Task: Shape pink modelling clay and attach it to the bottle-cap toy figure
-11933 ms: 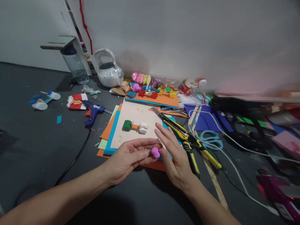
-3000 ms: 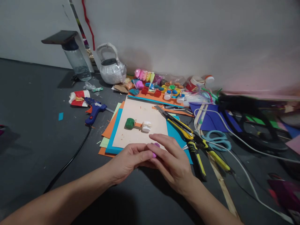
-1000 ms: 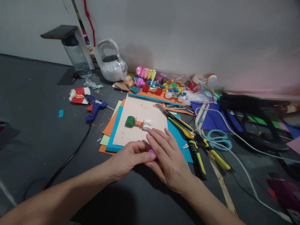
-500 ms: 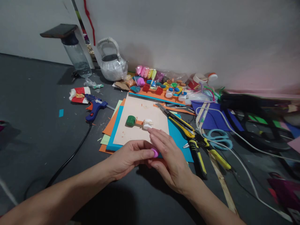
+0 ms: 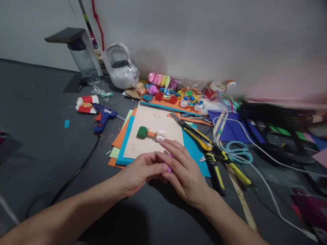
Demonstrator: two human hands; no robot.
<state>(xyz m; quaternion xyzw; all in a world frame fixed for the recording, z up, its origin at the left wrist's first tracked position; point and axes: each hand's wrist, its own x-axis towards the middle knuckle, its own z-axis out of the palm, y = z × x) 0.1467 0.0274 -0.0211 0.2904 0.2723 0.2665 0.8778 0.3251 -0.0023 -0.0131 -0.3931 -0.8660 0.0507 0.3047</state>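
A small lump of purple modelling clay (image 5: 169, 166) is pinched between the thumb and fingers of my left hand (image 5: 143, 172). My right hand (image 5: 190, 178) closes over the same lump from the right, its thumb and index finger touching it, so most of the clay is hidden. Just beyond my fingers, on cream paper (image 5: 168, 119), lies a small model with green wheels (image 5: 142, 132) at its left end and white wheels (image 5: 160, 135) at its right, joined by an orange strip (image 5: 151, 133). Sheets of blue paper (image 5: 125, 149) and other colours lie beneath.
To the right lie a yellow utility knife (image 5: 198, 134), pliers (image 5: 214, 172), blue scissors (image 5: 237, 151) and a white cable (image 5: 270, 195). A glue gun (image 5: 103, 119) is at left. Behind stand a kettle (image 5: 124, 75), a bottle (image 5: 85, 63) and several clay models on an orange board (image 5: 166, 103).
My right thumb and index finger have closed further over the purple clay, covering more of it. My left hand stays almost where it was.
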